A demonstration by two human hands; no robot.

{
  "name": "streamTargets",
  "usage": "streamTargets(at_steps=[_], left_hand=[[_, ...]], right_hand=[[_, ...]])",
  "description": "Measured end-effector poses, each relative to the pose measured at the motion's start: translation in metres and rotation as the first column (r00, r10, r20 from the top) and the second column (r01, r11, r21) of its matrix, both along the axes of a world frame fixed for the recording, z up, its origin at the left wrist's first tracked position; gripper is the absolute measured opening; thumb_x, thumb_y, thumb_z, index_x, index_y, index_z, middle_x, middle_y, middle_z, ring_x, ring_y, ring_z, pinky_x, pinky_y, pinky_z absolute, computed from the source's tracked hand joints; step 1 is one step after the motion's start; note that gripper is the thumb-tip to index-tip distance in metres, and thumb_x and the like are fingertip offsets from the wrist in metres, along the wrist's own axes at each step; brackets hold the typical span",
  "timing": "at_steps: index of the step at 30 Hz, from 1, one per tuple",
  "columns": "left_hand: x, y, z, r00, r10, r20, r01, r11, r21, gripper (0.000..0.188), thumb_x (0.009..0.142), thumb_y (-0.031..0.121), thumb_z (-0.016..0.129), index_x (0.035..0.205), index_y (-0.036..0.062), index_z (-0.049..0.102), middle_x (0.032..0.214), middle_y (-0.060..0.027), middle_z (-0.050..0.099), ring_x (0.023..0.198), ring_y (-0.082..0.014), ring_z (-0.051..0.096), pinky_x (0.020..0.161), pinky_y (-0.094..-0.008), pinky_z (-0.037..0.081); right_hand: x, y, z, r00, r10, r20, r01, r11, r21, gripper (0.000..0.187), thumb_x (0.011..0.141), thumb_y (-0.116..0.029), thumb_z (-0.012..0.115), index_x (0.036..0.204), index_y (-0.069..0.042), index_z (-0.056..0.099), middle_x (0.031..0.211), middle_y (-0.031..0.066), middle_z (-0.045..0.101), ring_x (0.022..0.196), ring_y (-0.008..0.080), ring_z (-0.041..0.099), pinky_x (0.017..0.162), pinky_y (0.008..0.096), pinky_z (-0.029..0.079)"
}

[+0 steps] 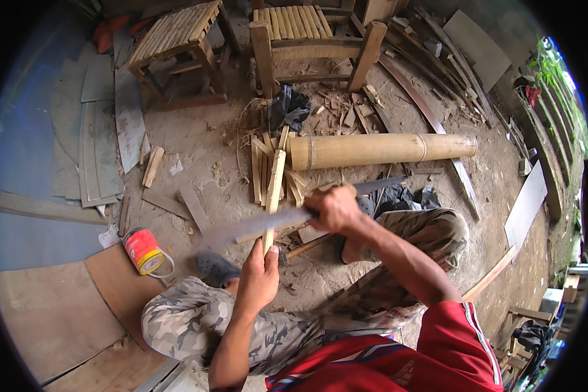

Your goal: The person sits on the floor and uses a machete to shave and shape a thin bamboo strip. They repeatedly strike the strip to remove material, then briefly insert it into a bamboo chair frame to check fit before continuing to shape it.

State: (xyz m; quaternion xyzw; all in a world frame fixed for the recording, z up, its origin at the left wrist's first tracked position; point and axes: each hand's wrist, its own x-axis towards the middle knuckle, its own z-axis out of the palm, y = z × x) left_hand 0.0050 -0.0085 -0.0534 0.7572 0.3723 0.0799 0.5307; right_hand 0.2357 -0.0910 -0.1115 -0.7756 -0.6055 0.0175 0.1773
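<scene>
My left hand (258,277) is closed around the lower end of a pale split bamboo strip (275,183), which points up and away from me. In my right hand (336,209) I grip a machete, fingers wrapped round its handle. Its long blade (242,230), smeared by motion, reaches left across the strip just above my left hand. Whether the edge touches the strip, I cannot tell. A dark pointed piece (380,184) sticks out to the right of my right hand; whether it belongs to the machete is unclear.
Beyond my hands lies a thick bamboo pole (385,150), with several split strips (258,173) at its left end. Two bamboo-slatted stools (176,32) (320,49) stand farther back. A red can (144,251) sits at the left. Black plastic (289,108) and wood scraps litter the ground.
</scene>
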Motion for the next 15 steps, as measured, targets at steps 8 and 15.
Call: streamTargets(at_steps=[8, 15], left_hand=[[0.001, 0.0, 0.007, 0.998, -0.012, -0.063, 0.015, 0.999, 0.047, 0.033, 0.104, 0.018, 0.045, 0.132, 0.0014, 0.052, 0.075, -0.0082, 0.052, 0.064, -0.0195, 0.048, 0.065, -0.0366, 0.045], [0.001, 0.0, 0.012, 0.985, 0.0, -0.172, 0.011, 0.998, 0.065, 0.024, 0.103, 0.023, 0.046, 0.103, -0.0003, 0.049, 0.089, -0.0307, 0.063, 0.09, -0.0521, 0.059, 0.071, -0.0533, 0.046]], right_hand=[[0.01, 0.007, 0.012, 0.982, -0.126, -0.137, 0.098, 0.975, -0.199, 0.018, 0.078, -0.031, 0.067, 0.076, -0.013, 0.069, 0.06, 0.0053, 0.065, 0.053, 0.0267, 0.064, 0.048, 0.0421, 0.05], [0.01, 0.003, -0.002, 0.981, -0.127, -0.148, 0.122, 0.992, -0.042, 0.016, 0.078, -0.029, 0.068, 0.074, -0.013, 0.068, 0.059, 0.0063, 0.063, 0.048, 0.0282, 0.06, 0.046, 0.0407, 0.048]])
